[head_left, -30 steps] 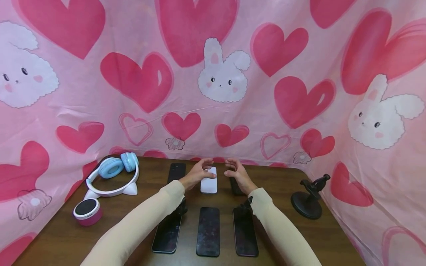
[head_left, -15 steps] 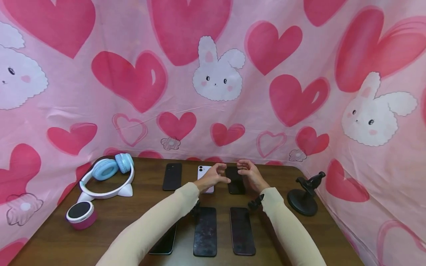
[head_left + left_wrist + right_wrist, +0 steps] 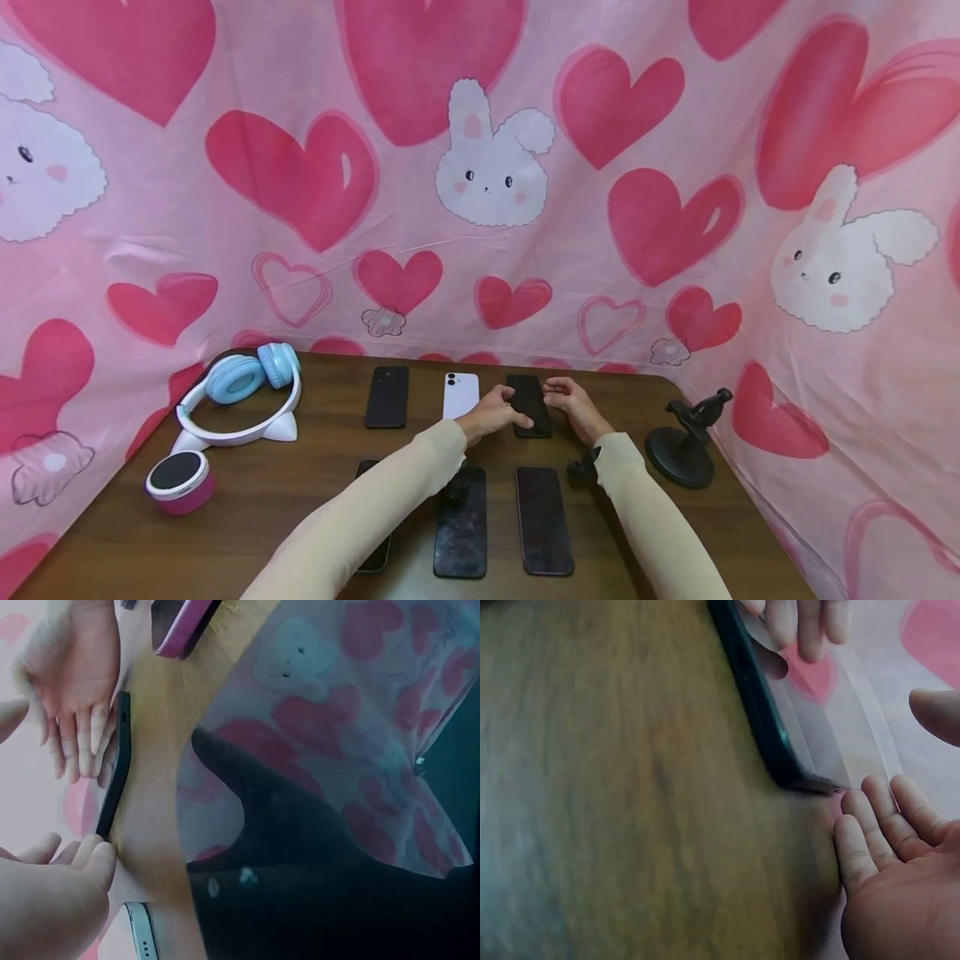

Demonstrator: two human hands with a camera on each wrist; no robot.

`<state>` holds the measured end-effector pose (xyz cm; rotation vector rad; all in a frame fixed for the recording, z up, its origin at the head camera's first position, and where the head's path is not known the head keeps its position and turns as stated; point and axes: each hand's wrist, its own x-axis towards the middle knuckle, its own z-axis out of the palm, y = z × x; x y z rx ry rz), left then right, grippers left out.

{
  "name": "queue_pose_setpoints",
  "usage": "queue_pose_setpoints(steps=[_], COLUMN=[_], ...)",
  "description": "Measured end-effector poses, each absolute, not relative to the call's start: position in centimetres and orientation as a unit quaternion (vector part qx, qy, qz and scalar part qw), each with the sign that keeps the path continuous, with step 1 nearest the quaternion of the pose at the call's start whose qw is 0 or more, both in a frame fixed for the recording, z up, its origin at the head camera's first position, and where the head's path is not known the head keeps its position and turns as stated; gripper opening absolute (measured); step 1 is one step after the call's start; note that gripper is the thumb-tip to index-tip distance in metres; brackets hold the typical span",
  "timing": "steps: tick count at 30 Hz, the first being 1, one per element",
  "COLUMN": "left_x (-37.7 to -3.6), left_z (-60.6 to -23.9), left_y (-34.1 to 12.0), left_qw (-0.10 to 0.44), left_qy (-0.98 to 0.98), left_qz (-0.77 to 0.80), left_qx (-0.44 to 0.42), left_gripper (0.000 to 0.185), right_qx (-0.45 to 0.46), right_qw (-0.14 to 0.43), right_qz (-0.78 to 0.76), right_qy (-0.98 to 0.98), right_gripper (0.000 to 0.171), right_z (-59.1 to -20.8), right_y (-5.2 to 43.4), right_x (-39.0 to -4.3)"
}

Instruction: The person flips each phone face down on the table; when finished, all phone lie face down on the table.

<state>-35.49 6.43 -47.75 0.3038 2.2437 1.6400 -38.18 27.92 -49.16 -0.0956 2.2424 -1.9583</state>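
Observation:
A black phone [image 3: 528,407] lies flat in the far row, between the two hands. At its left side is my left hand [image 3: 493,412], thumb extended over the near end; in the left wrist view this hand's fingertips [image 3: 101,851] appear to touch the phone's edge [image 3: 120,769]. To the right, my right hand [image 3: 576,407] has its fingers extended beside the other edge. In the right wrist view, the right hand [image 3: 907,877] has its fingertips close to the phone's corner [image 3: 795,776]; contact is hard to tell. Neither hand grips anything.
A white phone [image 3: 460,395] and another black phone [image 3: 387,397] lie left in the far row. Nearer are several dark phones, including one [image 3: 543,521] at right. Cat-ear headphones [image 3: 247,433], a round speaker [image 3: 180,482] and a black stand [image 3: 680,457] flank them.
Both hands have moved right from around the white phone to the black phone, and have come down beside it. The white phone is now mostly uncovered.

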Motion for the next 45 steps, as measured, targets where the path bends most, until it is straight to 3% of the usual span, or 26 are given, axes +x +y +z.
queue_pose_setpoints(steps=[45], left_x=[-36.2], left_z=[-48.7], left_y=[6.5], left_qw=[0.178], left_qy=[0.744], left_qz=[0.639], left_qx=[0.082], left_gripper=[0.085], right_qx=[-0.041], right_qw=[0.093], right_qz=[-0.644], right_qy=[0.758], right_gripper=[0.052], right_z=[-49.3], right_y=[27.5], right_x=[-37.8])
